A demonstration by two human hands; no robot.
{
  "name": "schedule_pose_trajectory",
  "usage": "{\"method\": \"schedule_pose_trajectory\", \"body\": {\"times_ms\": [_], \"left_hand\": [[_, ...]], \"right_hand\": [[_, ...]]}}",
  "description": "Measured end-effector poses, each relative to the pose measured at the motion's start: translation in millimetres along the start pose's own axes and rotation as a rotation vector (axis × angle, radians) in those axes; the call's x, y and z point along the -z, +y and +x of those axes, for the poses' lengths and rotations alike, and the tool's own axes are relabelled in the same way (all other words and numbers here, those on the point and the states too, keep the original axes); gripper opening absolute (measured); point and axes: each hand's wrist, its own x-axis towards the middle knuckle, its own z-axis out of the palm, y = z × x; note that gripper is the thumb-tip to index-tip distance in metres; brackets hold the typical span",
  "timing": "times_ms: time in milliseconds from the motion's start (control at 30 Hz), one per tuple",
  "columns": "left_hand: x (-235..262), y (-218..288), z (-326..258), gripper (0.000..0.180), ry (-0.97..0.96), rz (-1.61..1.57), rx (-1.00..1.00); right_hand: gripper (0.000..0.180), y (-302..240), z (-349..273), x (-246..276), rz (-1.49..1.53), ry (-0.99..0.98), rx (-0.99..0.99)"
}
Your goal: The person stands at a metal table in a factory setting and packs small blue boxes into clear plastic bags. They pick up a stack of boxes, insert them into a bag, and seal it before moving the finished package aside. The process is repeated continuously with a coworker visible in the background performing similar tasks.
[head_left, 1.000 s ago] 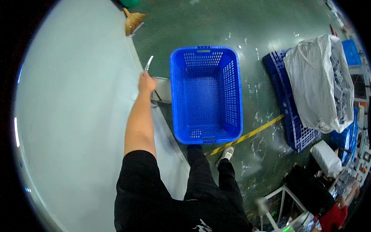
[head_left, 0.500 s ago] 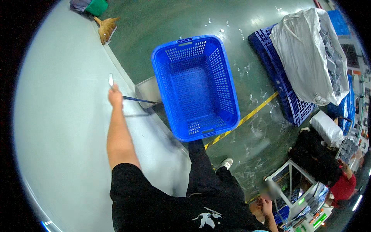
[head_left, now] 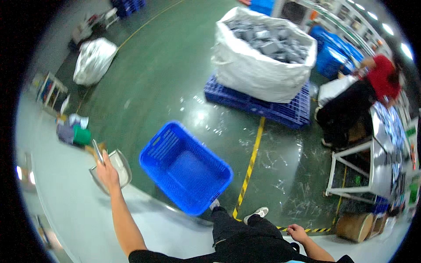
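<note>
My left hand (head_left: 108,173) is closed around the upper end of a long-handled dustpan, held out to my left beside the pale wall. The handle's silvery tip sticks out above my fist. Beneath the hand shows the light grey pan of the dustpan (head_left: 123,166), partly covered by my fingers. To the right of it, a blue plastic basket (head_left: 188,164) with perforated sides stands empty on the floor in front of my feet. My right hand (head_left: 298,232) hangs low at my right side, its fingers loosely curled, with nothing visible in them.
A large white sack (head_left: 267,83) of grey pieces sits on a blue pallet (head_left: 250,103). At the right, a person in red (head_left: 383,83) bends near a metal-framed table (head_left: 351,190). A green bucket (head_left: 82,135) and a straw broom (head_left: 89,149) stand by the wall.
My view has swung toward the right and up, so the sack and person show more fully. The dustpan's pan now appears right under my left hand; the basket looks lower and turned.
</note>
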Motion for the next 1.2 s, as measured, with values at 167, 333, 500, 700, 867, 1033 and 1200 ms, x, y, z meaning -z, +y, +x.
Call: {"method": "schedule_pose_trajectory", "body": {"times_ms": [167, 333, 500, 700, 867, 1033, 1200], "left_hand": [[49.6, 171.2, -120.1, 0.039, -0.342, -0.282, -0.196], [91.1, 338.5, -267.0, 0.020, -0.754, -1.179, 0.031], [116.0, 461.8, -345.6, 0.037, -1.115, -1.511, 0.165], [45.8, 573.1, -448.8, 0.041, -1.930, -1.808, 0.040], [-1.3, 641.8, -586.1, 0.039, -2.325, -1.874, 0.115], [-11.8, 711.1, -700.9, 0.037, -2.741, -1.537, -0.105], [-9.3, 777.0, -788.9, 0.038, -2.846, -1.257, -0.083]], "right_hand": [[0.043, 102.8, 23.0, -8.0, -0.039, -0.031, 0.021], [0.040, 169.5, 42.8, 10.3, 0.089, 0.217, 0.145], [0.061, 121.5, 38.2, 89.3, 0.545, 0.024, 0.221], [0.084, 87.6, -11.6, 204.4, 2.056, -0.145, 0.640], [0.055, 155.0, -17.2, 321.6, 2.658, 0.435, 0.653], [0.033, 253.7, -11.3, 374.5, 3.040, 0.812, 0.443], [0.032, 335.8, -10.4, 403.9, 3.026, 1.081, 0.454]]}}
